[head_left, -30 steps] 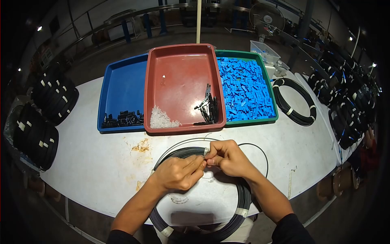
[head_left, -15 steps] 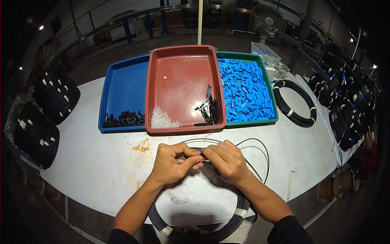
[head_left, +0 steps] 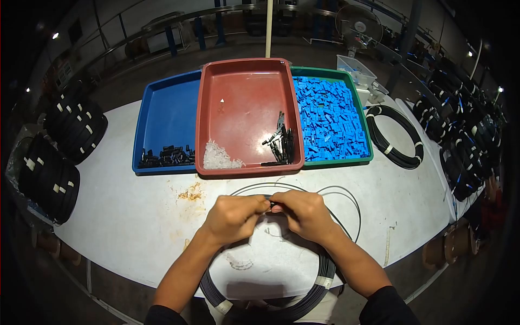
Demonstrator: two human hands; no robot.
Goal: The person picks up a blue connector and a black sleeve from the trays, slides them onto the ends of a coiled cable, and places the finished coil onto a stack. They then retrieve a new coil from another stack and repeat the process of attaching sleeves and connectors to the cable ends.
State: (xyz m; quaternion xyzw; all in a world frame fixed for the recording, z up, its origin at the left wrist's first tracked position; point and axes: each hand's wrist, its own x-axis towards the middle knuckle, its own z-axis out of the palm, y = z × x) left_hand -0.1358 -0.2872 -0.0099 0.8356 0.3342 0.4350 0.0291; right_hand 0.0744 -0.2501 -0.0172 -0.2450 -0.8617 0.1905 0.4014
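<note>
My left hand (head_left: 234, 216) and my right hand (head_left: 304, 212) meet fingertip to fingertip over the table, each closed in a pinch. Between them is something small and dark, mostly hidden by the fingers. A coil of black cable (head_left: 214, 290), bound with white tape, lies below and around my forearms. Thin loops of the cable (head_left: 355, 208) arc out behind and to the right of my hands. Beyond them stands a red tray (head_left: 246, 172) with clear small pieces (head_left: 219, 157) and black parts (head_left: 283, 146).
A blue tray (head_left: 168, 108) holds black pieces; a green tray (head_left: 364, 130) holds many blue connectors (head_left: 330, 122). Another black coil (head_left: 379, 143) lies at the right. Stacked coils (head_left: 59, 184) stand at the left, more at the far right. Clear plastic boxes (head_left: 356, 70) sit behind the green tray.
My left fingers have closed in more, and my right hand has turned slightly at the pinch. The camera view has shifted a little.
</note>
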